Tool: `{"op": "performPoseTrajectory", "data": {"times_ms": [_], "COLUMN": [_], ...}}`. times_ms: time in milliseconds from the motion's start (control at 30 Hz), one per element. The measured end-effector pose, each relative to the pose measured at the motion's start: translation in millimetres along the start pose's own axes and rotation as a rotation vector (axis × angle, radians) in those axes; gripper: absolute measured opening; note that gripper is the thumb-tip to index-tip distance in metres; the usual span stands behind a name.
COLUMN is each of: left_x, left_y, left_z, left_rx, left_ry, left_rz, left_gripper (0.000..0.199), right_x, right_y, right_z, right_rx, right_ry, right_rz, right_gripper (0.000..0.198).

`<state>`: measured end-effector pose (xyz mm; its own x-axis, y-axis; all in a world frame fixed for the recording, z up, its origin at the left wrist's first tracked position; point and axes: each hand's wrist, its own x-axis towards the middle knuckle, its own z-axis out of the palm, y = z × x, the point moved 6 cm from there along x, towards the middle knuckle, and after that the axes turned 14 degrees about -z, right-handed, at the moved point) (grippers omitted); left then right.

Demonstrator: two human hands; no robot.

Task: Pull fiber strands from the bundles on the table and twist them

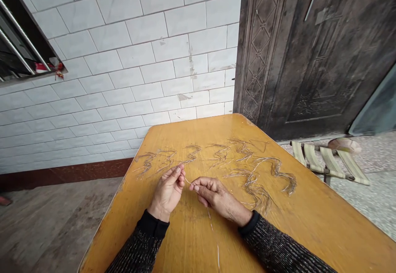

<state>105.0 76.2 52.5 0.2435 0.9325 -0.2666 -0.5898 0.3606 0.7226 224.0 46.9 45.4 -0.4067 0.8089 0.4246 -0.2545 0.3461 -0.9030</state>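
My left hand [169, 188] pinches one end of a thin, pale wire [211, 225] between thumb and fingertips. Close by on its right, my right hand [213, 194] is closed on the same wire, and a short curved stretch spans the gap between the two hands. Below my right hand the wire hangs down toward the bottom edge of the view. Both hands are over the yellow wooden table [185, 240]. Bent, zigzag bundles of thin wire [193, 153] lie beyond my hands. A larger tangled bundle [256, 188] rests to the right of my right hand.
A white tiled wall [123, 58] stands behind the table, with a barred window [24, 38] at the upper left. To the right are a dark carved door [309, 58] and a low folding stool with striped straps [328, 161] on the floor.
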Motion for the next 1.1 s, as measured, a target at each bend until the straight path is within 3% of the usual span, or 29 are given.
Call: {"op": "performPoseTrajectory", "data": {"times_ms": [200,333,433,467,567,667,900,1100], "left_x": [1,-2,-22,-29,-37,-34,-30,-29], "left_y": [6,29,56,59,42,20,12,7], "left_z": [-2,-16,-12,-2,29,37,31,27], "left_rx": [0.003,0.103,0.542,0.751,1.301,1.542,1.601,1.663], "left_ry": [0.051,0.179,0.331,0.319,0.074,-0.095,-0.108,-0.016], "left_rz": [0.046,0.252,0.645,0.77,0.957,0.954,0.934,0.925], "left_gripper": [0.01,0.009,0.012,0.013,0.019,0.023,0.021,0.021], "right_x": [-1,-3,-5,-6,-7,-8,-8,-6], "right_y": [-1,0,4,4,4,2,-1,-6], "right_z": [-4,-9,-13,-13,-12,-9,-8,-8], "right_rx": [-0.009,-0.017,0.055,0.087,0.179,0.273,0.345,0.157], "right_ry": [0.036,0.074,0.095,0.093,0.067,0.033,0.003,0.015], "right_rz": [0.039,0.107,0.185,0.21,0.251,0.241,0.194,0.155], "right_gripper": [0.037,0.032,0.028,0.027,0.026,0.025,0.025,0.031]}}
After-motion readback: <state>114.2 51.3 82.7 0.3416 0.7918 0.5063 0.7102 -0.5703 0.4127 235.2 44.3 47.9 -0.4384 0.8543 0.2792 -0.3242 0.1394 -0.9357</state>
